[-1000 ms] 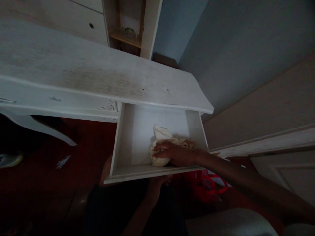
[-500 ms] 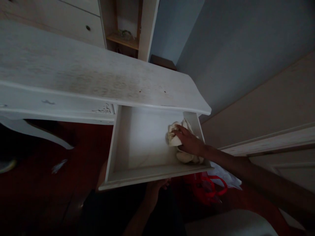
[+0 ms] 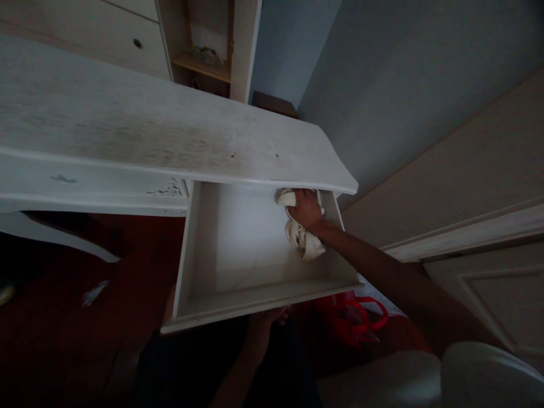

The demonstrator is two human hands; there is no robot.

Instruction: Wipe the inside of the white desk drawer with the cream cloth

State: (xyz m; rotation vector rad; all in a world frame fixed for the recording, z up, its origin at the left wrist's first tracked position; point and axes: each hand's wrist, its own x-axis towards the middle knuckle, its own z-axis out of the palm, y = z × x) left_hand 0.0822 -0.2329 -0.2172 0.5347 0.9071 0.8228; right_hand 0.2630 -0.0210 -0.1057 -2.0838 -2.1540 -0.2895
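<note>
A cream-coloured cloth (image 3: 312,247) lies bunched in the back right part of a pulled-out white drawer (image 3: 238,266). My right hand (image 3: 306,211) presses down on it with the fingers closed round its folds, close to the drawer's back, under the tabletop edge. Part of the cloth spills out towards the front of the hand. Below the drawer's front panel is my left hand (image 3: 272,316). The panel hides most of it, and only a few curled fingertips show, so its grip cannot be made out.
The drawer belongs to a white table (image 3: 255,141) with a stained, worn top. A red bag (image 3: 351,320) lies on the dark red floor at the right, below the drawer. Behind stands a cabinet with an open shelf (image 3: 204,67). A grey wall (image 3: 403,102) rises at the right.
My right hand has moved with the cloth from the drawer's right side towards its back, dragging the cloth's trailing part off the front right corner. My left hand stays under the drawer front.
</note>
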